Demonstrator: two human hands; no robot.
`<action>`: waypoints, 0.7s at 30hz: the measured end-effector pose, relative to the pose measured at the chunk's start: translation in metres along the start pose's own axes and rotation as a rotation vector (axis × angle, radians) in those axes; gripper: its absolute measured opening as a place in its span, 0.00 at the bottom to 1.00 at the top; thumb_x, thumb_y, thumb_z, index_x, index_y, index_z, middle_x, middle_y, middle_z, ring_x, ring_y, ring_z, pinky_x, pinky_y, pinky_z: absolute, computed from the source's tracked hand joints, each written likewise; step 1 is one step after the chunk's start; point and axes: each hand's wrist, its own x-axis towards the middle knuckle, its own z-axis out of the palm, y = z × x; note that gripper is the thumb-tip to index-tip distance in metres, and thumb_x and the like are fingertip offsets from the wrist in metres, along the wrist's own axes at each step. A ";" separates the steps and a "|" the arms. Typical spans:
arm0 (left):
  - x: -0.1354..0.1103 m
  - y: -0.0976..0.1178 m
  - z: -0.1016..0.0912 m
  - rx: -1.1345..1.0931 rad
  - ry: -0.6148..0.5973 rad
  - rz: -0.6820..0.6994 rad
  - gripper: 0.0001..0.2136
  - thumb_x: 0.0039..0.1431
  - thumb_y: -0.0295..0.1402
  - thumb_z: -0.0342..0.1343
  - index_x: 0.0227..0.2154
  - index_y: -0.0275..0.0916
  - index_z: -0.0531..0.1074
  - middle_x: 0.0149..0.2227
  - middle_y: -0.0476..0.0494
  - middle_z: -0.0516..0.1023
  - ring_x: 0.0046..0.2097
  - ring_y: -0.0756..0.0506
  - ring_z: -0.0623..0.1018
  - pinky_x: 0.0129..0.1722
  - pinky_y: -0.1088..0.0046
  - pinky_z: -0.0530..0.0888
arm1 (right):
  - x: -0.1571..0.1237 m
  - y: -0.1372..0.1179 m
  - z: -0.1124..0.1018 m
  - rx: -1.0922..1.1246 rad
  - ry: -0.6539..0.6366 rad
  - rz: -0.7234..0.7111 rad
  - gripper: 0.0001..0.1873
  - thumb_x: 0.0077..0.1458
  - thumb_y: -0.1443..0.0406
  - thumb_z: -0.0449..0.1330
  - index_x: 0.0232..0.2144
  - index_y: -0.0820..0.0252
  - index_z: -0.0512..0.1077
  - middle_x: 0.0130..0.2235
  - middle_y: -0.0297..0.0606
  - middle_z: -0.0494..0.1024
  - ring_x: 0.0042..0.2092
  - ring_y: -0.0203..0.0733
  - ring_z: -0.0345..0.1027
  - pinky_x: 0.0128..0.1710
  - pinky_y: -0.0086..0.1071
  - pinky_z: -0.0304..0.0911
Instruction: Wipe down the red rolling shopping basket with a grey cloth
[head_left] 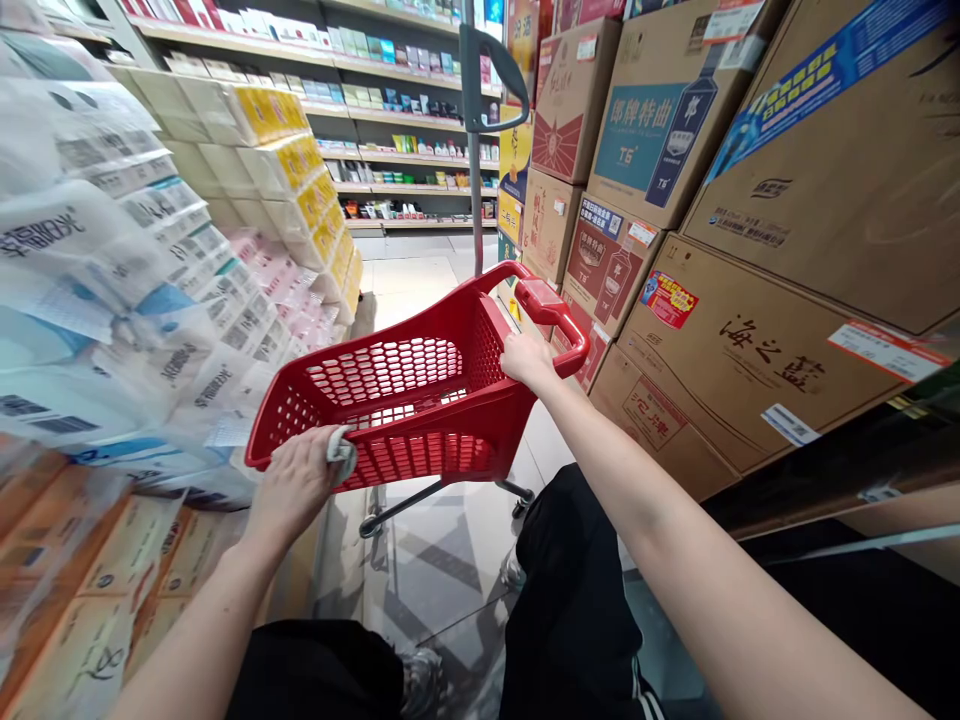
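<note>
A red plastic shopping cart (480, 398) stands side-on in the aisle in front of me, and its basket holds nothing that I can see. My left hand (300, 472) rests over the rim at the basket's left end, closed on a crumpled pale grey-green cloth (342, 452). Part of the cloth is hidden under my palm. My right hand (526, 358) grips the basket's rim at the other end, just below the red push handle (570, 340). Its fingertips are partly hidden.
Stacked cartons (739, 350) line the right side. Packs of tissue paper (187, 270) are piled on the left, above orange-brown boxes (112, 560). A grey pole with a looped handle (474, 130) rises behind the cart. Stocked shelves (405, 155) stand at the back, beyond the tiled floor (427, 260).
</note>
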 end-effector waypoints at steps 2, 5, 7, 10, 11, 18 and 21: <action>-0.008 -0.021 0.000 -0.016 -0.015 -0.042 0.25 0.66 0.44 0.38 0.59 0.37 0.63 0.56 0.34 0.72 0.56 0.36 0.72 0.58 0.54 0.66 | -0.002 -0.002 -0.001 0.000 0.002 0.010 0.19 0.60 0.65 0.54 0.52 0.62 0.72 0.49 0.52 0.79 0.47 0.50 0.76 0.45 0.37 0.69; -0.015 -0.042 0.001 -0.056 -0.036 -0.111 0.24 0.64 0.45 0.39 0.56 0.39 0.68 0.51 0.36 0.76 0.51 0.37 0.75 0.55 0.54 0.69 | -0.004 -0.004 -0.004 -0.013 -0.009 0.028 0.19 0.61 0.64 0.54 0.52 0.61 0.72 0.49 0.52 0.79 0.49 0.51 0.76 0.46 0.37 0.69; -0.016 -0.044 0.002 -0.069 -0.043 -0.165 0.23 0.64 0.45 0.39 0.53 0.40 0.70 0.47 0.37 0.78 0.48 0.37 0.77 0.53 0.54 0.71 | -0.005 -0.005 -0.005 -0.023 -0.020 0.026 0.19 0.61 0.64 0.54 0.53 0.62 0.71 0.50 0.52 0.79 0.49 0.51 0.76 0.47 0.37 0.69; -0.010 -0.028 0.001 -0.063 -0.006 -0.235 0.23 0.65 0.44 0.39 0.51 0.38 0.71 0.46 0.34 0.78 0.47 0.37 0.77 0.52 0.53 0.70 | -0.006 -0.008 -0.005 -0.046 -0.028 0.023 0.20 0.61 0.66 0.54 0.54 0.65 0.70 0.50 0.55 0.78 0.51 0.51 0.75 0.48 0.37 0.68; -0.006 -0.018 0.002 -0.063 0.016 -0.243 0.22 0.65 0.44 0.39 0.50 0.36 0.71 0.47 0.33 0.78 0.48 0.36 0.76 0.53 0.52 0.69 | -0.006 -0.009 -0.005 -0.054 -0.028 0.023 0.20 0.61 0.66 0.54 0.54 0.66 0.70 0.50 0.55 0.78 0.51 0.51 0.75 0.48 0.37 0.67; 0.050 0.105 0.015 -0.218 0.071 -0.113 0.21 0.65 0.37 0.42 0.57 0.35 0.66 0.58 0.33 0.72 0.60 0.37 0.70 0.64 0.54 0.59 | -0.008 -0.016 -0.004 -0.050 -0.022 0.034 0.20 0.61 0.67 0.53 0.54 0.67 0.70 0.50 0.56 0.78 0.52 0.51 0.74 0.48 0.38 0.67; 0.064 0.138 0.021 -0.312 0.097 -0.088 0.23 0.64 0.33 0.43 0.61 0.35 0.63 0.62 0.34 0.69 0.65 0.38 0.65 0.67 0.55 0.56 | -0.010 -0.018 -0.006 -0.039 -0.015 0.030 0.19 0.61 0.67 0.53 0.52 0.65 0.72 0.50 0.54 0.79 0.50 0.50 0.75 0.47 0.37 0.68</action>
